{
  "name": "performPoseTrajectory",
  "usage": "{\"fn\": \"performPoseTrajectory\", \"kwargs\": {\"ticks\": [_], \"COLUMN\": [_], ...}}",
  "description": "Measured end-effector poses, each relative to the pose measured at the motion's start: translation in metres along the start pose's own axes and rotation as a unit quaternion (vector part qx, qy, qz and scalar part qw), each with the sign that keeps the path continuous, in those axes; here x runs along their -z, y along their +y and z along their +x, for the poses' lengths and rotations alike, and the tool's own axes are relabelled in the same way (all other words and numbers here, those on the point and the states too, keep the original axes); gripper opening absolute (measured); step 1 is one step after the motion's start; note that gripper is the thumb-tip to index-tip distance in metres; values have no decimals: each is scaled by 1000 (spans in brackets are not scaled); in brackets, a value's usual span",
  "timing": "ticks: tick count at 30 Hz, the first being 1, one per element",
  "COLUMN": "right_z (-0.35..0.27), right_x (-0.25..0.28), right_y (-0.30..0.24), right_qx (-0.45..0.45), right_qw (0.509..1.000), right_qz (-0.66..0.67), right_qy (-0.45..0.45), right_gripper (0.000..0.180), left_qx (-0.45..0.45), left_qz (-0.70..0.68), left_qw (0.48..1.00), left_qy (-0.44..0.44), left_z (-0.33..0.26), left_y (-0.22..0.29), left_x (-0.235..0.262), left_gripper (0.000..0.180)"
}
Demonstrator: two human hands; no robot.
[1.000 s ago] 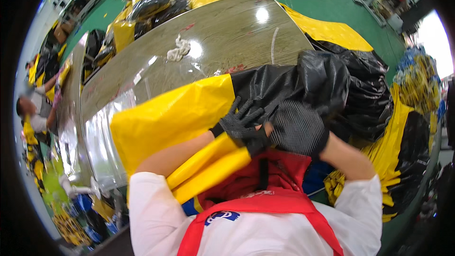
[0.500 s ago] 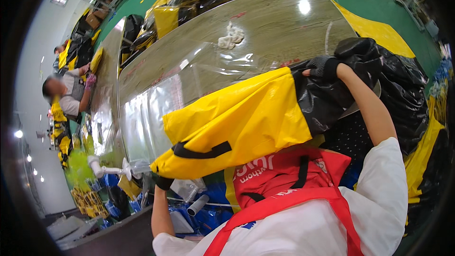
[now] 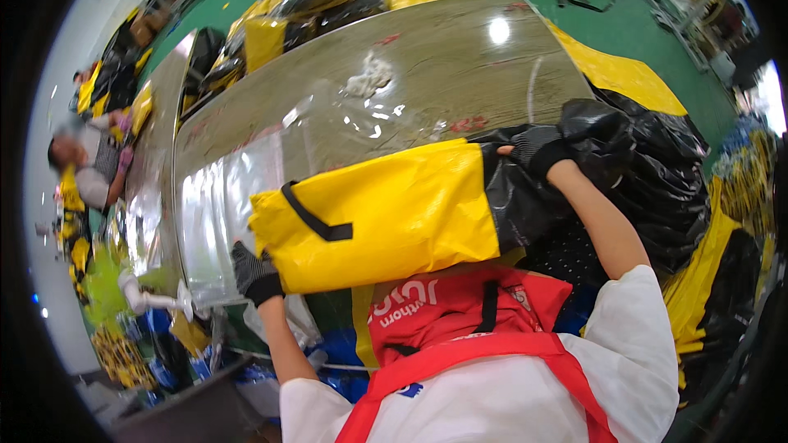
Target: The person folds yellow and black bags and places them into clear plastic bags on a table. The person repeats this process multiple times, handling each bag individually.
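A folded yellow-and-black coated fabric sheet [image 3: 394, 221] stretches between my two hands over the near edge of the table. A short black strap [image 3: 316, 217] crosses its yellow part near the left end. My left hand [image 3: 254, 272], in a dark knit glove with bare forearm behind it, grips the sheet's left edge; part of the thumb side is hidden by the fabric. Gloved in the same way, my right hand [image 3: 542, 150] is closed on the bunched black part [image 3: 525, 197]. More black fabric [image 3: 657, 189] hangs in a heap beyond it at the right.
Clear plastic bags [image 3: 222, 205] lie on the wood-patterned table [image 3: 460, 49], beside a crumpled whitish bundle [image 3: 369, 76]. Packed yellow-and-black bundles [image 3: 320, 0] are piled past the far edge. A co-worker [image 3: 94, 160] stands at another table on the left.
The sheet's left end has come up and flattened out, and its strap now lies farther from me. My left hand has moved up with that edge. My right hand keeps its hold.
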State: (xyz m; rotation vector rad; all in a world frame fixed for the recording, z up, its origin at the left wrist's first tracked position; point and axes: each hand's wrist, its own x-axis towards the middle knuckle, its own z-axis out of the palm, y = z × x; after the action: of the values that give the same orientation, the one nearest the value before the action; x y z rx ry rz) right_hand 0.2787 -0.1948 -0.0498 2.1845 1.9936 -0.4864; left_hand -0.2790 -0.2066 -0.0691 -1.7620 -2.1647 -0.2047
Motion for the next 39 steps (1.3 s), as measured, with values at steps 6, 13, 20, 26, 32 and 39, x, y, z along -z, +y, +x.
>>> {"fn": "performPoseTrajectory", "kwargs": {"ticks": [6, 13, 20, 26, 32, 39], "right_z": [-9, -95, -67, -112, -122, -122], "right_x": [8, 64, -2, 19, -72, 14], "right_y": [-23, 102, 127, 85, 56, -113], "right_qx": [6, 60, 34, -82, -238, 187], "right_qw": [981, 983, 970, 854, 509, 874], "right_qz": [-192, -25, -61, 95, 711, 219], "right_qy": [36, 174, 232, 505, 423, 391], "right_gripper": [55, 47, 47, 38, 43, 38], "left_qx": [-525, -504, -494, -503, -512, -187], "left_qz": [-336, -294, -323, -386, -426, -823], "left_qw": [776, 805, 804, 770, 743, 371], "left_qy": [-95, -110, -77, -65, -72, -388], "left_z": [-31, -57, -54, -66, -66, -73], "left_y": [263, 300, 321, 379, 388, 331], "left_x": [104, 59, 67, 70, 79, 62], "left_gripper": [60, 72, 70, 70, 70, 53]}}
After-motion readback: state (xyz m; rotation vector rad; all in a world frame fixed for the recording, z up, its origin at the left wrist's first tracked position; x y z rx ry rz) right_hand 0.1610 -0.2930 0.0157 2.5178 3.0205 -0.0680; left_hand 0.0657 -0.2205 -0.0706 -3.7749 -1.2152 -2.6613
